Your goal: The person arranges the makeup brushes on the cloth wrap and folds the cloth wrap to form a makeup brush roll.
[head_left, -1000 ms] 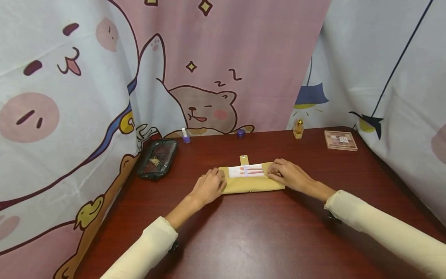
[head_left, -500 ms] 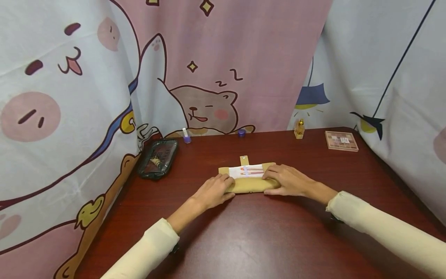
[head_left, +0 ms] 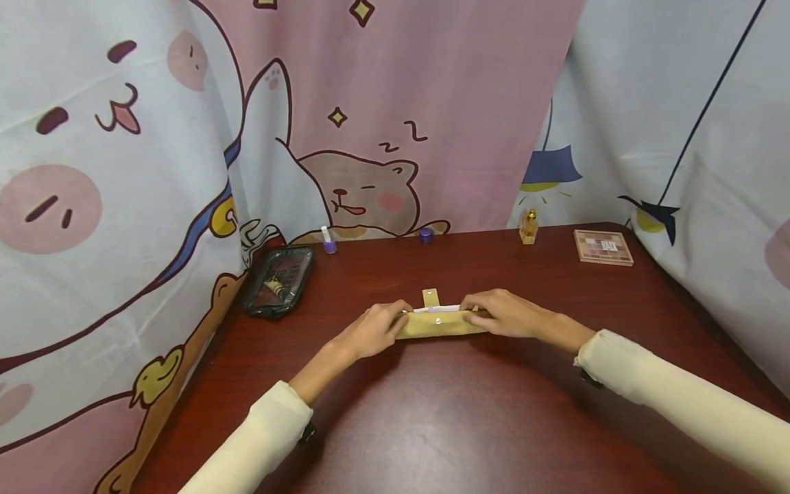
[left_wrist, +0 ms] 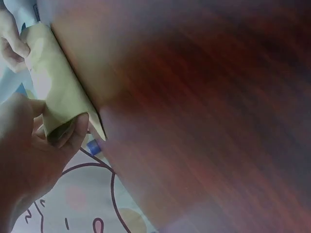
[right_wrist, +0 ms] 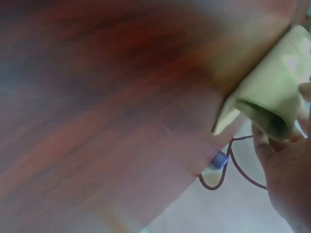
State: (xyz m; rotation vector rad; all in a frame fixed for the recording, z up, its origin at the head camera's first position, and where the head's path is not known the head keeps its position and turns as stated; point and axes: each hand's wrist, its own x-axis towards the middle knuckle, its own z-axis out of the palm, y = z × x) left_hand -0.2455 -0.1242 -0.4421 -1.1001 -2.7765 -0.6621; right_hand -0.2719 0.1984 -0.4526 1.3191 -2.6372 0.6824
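A yellow fabric roll-up case [head_left: 444, 327] lies partly rolled on the table in the head view, with a round snap facing me. A strip of its white lining [head_left: 450, 308] shows behind the roll, and a strap [head_left: 430, 298] with a snap points to the far side. My left hand [head_left: 372, 331] pinches the roll's left end between thumb and fingers. At the other end, my right hand [head_left: 515, 315] holds it likewise. Both wrist views show the open, tube-like ends of the roll [left_wrist: 60, 82] [right_wrist: 274, 87], fingers behind and thumb in front.
Along the back edge stand a purple-and-white bottle [head_left: 329, 241], a purple lid [head_left: 426, 235] and a gold perfume bottle [head_left: 528, 228]. A makeup palette [head_left: 603, 248] lies at the back right. At left is a black clear-topped pouch [head_left: 279, 281]. Printed curtains hang around the table [head_left: 420, 412].
Both hands have moved inward to grip the case and rolled its near part away from me. The pink-orange sticks on the white lining are now covered, and a snap has turned into view.
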